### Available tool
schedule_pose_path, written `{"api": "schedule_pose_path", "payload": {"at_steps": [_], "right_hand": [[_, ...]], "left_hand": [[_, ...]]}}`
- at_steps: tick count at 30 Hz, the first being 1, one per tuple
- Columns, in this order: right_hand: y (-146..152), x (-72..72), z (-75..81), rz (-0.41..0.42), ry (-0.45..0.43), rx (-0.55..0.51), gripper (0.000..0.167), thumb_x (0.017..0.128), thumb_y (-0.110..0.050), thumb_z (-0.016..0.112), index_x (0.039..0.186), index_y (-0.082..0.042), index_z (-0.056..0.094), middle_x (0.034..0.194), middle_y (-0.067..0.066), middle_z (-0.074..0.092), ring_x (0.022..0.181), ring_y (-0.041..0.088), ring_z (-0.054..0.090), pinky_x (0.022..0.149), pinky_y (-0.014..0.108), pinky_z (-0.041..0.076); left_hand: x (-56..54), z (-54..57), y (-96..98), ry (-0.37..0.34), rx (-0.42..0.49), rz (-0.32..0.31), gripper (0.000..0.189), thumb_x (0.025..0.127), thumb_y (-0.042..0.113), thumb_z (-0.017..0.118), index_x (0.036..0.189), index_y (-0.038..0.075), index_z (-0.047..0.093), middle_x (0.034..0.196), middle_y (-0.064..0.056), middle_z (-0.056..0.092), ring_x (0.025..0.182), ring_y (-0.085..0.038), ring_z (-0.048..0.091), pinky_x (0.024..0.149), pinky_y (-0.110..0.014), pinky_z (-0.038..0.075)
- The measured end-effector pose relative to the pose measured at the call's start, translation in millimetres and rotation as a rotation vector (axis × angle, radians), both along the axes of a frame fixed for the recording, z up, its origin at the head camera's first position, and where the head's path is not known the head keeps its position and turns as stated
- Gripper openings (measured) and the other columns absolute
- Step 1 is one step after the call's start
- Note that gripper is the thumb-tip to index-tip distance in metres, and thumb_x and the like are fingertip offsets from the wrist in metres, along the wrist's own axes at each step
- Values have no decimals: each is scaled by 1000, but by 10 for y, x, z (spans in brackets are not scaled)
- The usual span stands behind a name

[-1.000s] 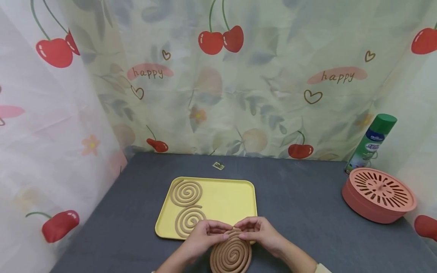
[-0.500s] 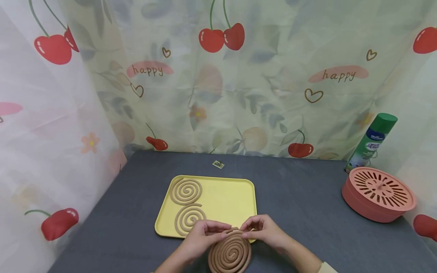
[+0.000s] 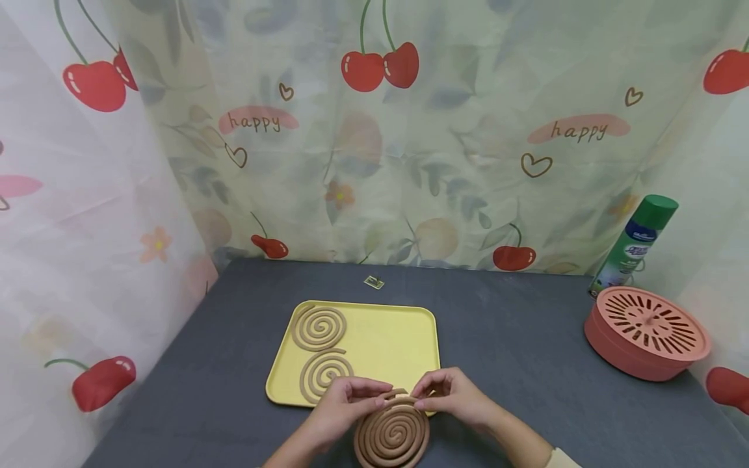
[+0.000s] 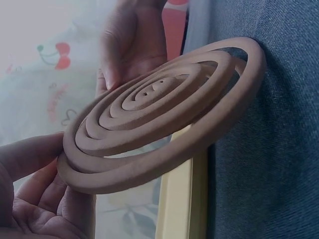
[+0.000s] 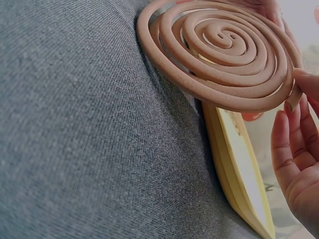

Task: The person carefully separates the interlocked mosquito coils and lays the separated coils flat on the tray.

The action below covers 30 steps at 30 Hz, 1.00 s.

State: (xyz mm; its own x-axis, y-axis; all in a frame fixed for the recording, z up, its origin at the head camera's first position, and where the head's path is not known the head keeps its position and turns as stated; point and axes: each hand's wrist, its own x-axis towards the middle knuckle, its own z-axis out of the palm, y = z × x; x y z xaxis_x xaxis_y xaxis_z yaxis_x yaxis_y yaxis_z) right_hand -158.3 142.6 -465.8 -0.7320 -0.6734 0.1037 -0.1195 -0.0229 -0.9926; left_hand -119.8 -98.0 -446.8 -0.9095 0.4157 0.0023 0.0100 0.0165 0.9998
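Observation:
In front of me both hands hold a brown mosquito coil pair (image 3: 393, 437), two spirals nested in each other, tilted above the dark cloth. My left hand (image 3: 344, 408) pinches its far rim on the left between thumb and fingers. Opposite, my right hand (image 3: 459, 400) pinches the rim on the right, near a strand's end. The left wrist view shows the coil's (image 4: 144, 167) outer strands standing apart in height, with gaps between them. Two single mosquito coils, an upper one (image 3: 320, 328) and a lower one (image 3: 331, 375), lie at the left of the yellow tray (image 3: 389, 331); my left hand partly covers the lower.
A round pink box with a slotted lid (image 3: 646, 335) stands at the right of the dark cloth-covered table (image 3: 515, 338). Behind it leans a green spray can (image 3: 634, 244). A small metal stand (image 3: 374, 282) lies beyond the tray. Printed curtains surround the table.
My right hand has shifted slightly right, away from the left. At the far rim the outer strands have spread apart, and yellow tray shows through the gap. The tray's coils have not moved.

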Motion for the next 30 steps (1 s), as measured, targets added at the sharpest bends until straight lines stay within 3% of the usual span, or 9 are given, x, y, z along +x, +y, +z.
{"api": "schedule_pose_path", "payload": {"at_steps": [14,30], "right_hand": [[6,20,0,37,41,-49,26,84,-1,64,95,21,56,89,-9,67,79,2,59,70,17,51],[35,94,57,16,12,-18,28,84,-2,64,97,22,55,87,-10,67,79,1,60,71,17,49]], "left_hand": [[-9,-44,-24,-15,16,15,32,87,8,62,112,-12,61,108,-26,65,84,-1,63,70,-14,50],[-6,-64,-37,-36,42,17,32,88,5,60,114,-15,58,108,-27,64,82,-1,64,73,-15,51]]}}
